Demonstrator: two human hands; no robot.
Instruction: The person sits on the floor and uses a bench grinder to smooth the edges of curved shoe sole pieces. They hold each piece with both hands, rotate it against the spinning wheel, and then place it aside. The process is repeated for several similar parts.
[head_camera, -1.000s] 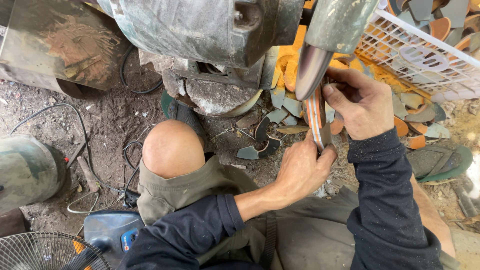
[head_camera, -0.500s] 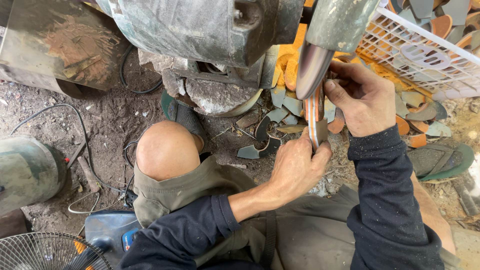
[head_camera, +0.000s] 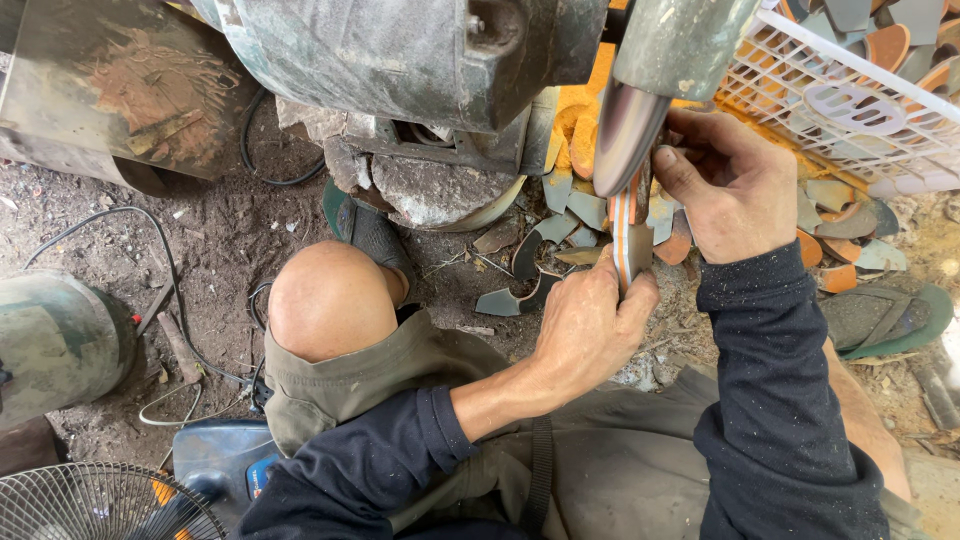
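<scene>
My left hand (head_camera: 590, 325) and my right hand (head_camera: 735, 185) together hold a narrow stack of curved orange-and-grey pieces (head_camera: 630, 235) on edge. The left hand grips its near end from below, the right hand pinches its far end. The top of the stack touches the rim of a spinning grinding wheel (head_camera: 625, 130) that sits under a grey metal guard (head_camera: 685, 45). My bare left knee (head_camera: 330, 300) is to the left of the hands.
A large grey motor housing (head_camera: 420, 50) fills the top middle. A white plastic basket (head_camera: 850, 95) of cut pieces stands at the top right. Loose grey and orange offcuts (head_camera: 545, 250) lie on the dirt. A sandal (head_camera: 885, 315), cables (head_camera: 170, 280) and a fan (head_camera: 95, 505) are around.
The hands have held the stack against the wheel with only a slight shift; the view has drifted a little.
</scene>
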